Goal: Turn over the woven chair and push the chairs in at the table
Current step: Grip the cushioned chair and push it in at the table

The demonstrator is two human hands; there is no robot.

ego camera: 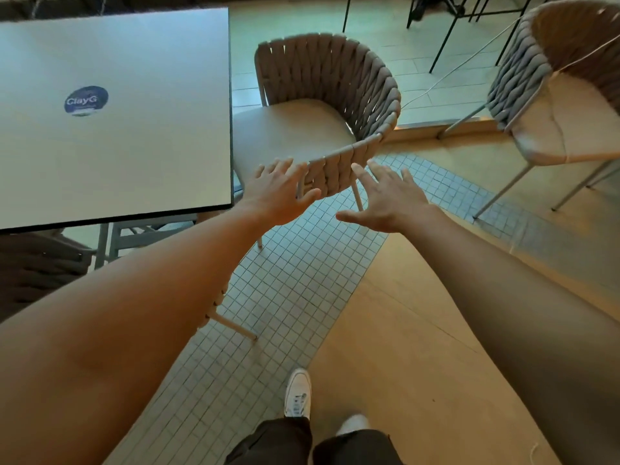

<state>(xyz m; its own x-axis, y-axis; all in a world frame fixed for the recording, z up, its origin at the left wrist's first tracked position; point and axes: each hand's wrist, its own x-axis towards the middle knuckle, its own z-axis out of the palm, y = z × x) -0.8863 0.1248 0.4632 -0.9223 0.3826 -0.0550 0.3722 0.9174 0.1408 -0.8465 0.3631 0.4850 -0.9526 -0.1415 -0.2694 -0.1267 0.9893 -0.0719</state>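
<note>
Both arms reach out with fingers spread, the left hand (pixel 280 193) and the right hand (pixel 391 199) open on either side of the near armrest, grasping nothing. The woven chair (pixel 330 105) stands upright beside the table (pixel 134 156), its taupe strap back curving round a smooth tan seat that faces the table. A round blue sticker (pixel 86 100) on the tabletop reads "ClayG"

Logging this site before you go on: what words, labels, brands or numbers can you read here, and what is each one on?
"ClayG": white letters on the round dark blue sticker on the pale grey rectangular tabletop.
A smaller line under that word on the sticker is too blurred to read.
The white sneaker bears dark marks too small to read.
Nothing readable on the grey-brown woven rope chair at the table.
</note>
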